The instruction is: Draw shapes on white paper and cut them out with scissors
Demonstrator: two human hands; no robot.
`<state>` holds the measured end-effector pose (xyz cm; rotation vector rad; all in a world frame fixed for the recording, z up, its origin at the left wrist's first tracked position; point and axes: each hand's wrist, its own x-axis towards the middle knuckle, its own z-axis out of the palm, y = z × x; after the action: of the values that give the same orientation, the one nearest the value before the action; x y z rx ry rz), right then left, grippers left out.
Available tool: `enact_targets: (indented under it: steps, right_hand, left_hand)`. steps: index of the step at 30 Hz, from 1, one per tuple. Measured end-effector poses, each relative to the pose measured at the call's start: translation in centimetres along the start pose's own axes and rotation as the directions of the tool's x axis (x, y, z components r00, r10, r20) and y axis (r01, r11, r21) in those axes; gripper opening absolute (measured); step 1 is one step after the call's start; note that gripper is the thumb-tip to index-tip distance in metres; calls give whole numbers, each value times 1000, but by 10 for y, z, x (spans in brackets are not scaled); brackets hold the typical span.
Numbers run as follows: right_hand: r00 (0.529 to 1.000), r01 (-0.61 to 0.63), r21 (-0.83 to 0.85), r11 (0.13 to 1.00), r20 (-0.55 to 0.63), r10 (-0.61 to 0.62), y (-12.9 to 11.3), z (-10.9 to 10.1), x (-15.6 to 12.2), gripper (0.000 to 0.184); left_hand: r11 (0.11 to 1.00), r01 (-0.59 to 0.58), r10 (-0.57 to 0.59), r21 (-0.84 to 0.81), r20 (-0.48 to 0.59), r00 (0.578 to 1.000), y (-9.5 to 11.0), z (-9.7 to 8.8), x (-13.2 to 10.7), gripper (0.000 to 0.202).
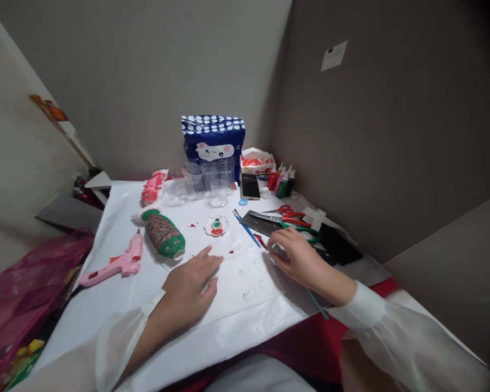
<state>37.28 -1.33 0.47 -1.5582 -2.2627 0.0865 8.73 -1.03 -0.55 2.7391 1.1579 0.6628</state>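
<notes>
One white sheet point(228, 302) bearing faint curved marks lies near the front edge of the bench point(118, 316). The left hand point(194, 280) rests on it, fingers spread; the right hand point(296, 258), fingers curled, is at its right side, and whether it pinches anything cannot be told. Beyond: one pink glue gun point(127, 262) by the left edge, one green fish figure point(163, 234), two blue brushes point(249, 231), one flower-shaped palette point(210, 227); toward the back edge, one red fish figure point(150, 191), one phone point(250, 187) and one blue bag point(191, 142).
</notes>
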Motion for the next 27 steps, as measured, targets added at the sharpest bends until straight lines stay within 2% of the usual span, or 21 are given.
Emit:
enact_targets:
  steps: [2,4,9,14,19,23,27]
  right_hand:
    - [996,-90,-30,995,-13,90,4,-4,-16,7]
    - [986,-166,-66,984,-4,166,8,-3,-34,13]
    - [970,-238,-116,964,29,243,12,12,-61,15]
    - [968,-245,-70,967,40,248,13,17,-58,18]
    - [980,-198,91,976,46,194,13,10,-54,18]
    - [981,-192,200,961,6,195,18,6,-53,18]
    - [984,-161,214,963,-36,172,19,2,-42,20]
  left_hand:
    - [1000,-3,3,7,-10,1000,-4,1,-1,37]
    - [1000,-7,7,11,-6,1000,-6,2,-3,36]
    - [999,-37,37,33,5,999,-13,9,-8,43]
    - [1000,-12,13,28,-35,999,-14,12,-10,42]
    - [999,17,-15,38,-50,999,-9,12,-10,41]
    - [999,3,-3,38,3,1000,-9,13,-10,43]
    - [998,19,-22,59,57,998,-9,13,-9,44]
